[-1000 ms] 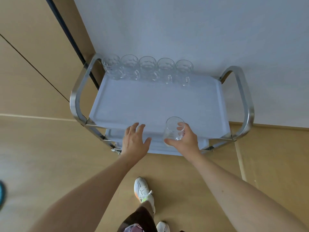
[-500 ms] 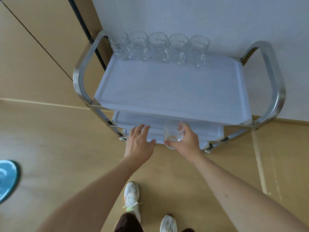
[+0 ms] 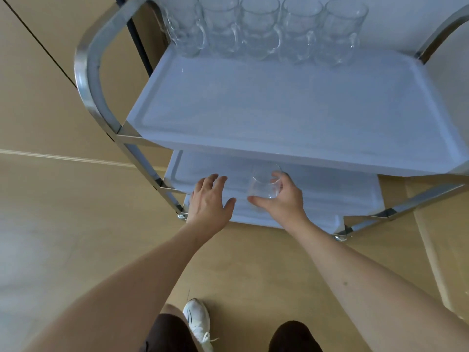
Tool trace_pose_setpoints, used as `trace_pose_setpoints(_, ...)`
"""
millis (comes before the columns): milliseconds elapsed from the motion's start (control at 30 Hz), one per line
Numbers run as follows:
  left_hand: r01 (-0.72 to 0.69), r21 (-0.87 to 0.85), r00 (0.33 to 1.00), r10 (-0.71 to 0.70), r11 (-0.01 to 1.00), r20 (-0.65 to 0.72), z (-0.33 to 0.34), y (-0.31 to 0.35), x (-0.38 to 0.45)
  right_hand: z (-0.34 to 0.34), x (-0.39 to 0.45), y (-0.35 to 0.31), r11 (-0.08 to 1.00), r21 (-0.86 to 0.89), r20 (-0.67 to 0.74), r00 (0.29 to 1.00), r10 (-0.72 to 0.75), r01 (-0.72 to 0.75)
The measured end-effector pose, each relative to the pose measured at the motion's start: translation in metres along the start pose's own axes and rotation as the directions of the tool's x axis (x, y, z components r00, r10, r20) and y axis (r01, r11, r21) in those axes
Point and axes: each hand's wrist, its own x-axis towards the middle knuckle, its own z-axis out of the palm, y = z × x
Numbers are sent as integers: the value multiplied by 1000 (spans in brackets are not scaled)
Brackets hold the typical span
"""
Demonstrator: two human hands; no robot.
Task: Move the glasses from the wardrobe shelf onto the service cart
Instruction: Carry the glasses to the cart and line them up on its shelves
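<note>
Right hand (image 3: 281,199) wraps a clear tumbler (image 3: 264,185), thumb on the near wall, fingers curled round the far side; glass sits centre frame, at the front edge of the cart's middle shelf (image 3: 330,184), just under the lip of the top tray (image 3: 279,110); can't tell if its base is down yet. Handling call: thin smooth glass, light, rigid, slippery, chips on a knock; grip the mid-wall, not the rim; mind the tray lip overhead. Left hand (image 3: 209,199) is empty, fingers spread and straight, hovering just left of the glass over the shelf's front edge; contact unclear. Both forearms reach forward and down from bottom of frame. Five handled glass mugs (image 3: 261,26) line the tray's far edge, top of frame; steel cart frame (image 3: 94,80) at upper left.
</note>
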Motion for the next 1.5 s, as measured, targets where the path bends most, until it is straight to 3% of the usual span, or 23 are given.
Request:
trace_pose_setpoints(433, -139, -18, 971, 132, 990, -198, 82, -50, 84, 56, 87, 48, 973, 37, -185, 958, -219, 229)
trace_pose_setpoints(733, -129, 22, 946, 130, 991, -297, 110, -66, 135, 71, 133, 65, 931, 70, -306, 896, -321, 358)
trace_pose_setpoints(1133, -104, 57, 955, 116, 993, -272, 91, -83, 212, 99, 183, 52, 925, 46, -310, 886, -346, 378)
trace_pose_setpoints(1267, -135, 90, 955, 154, 987, -255, 86, -89, 238, 103, 193, 62, 937, -67, -176, 920, -350, 343)
trace_pose_setpoints(1500, -144, 160, 955, 179, 977, -236, 87, -98, 279, 103, 232, 54, 912, -199, -217, 892, -397, 358)
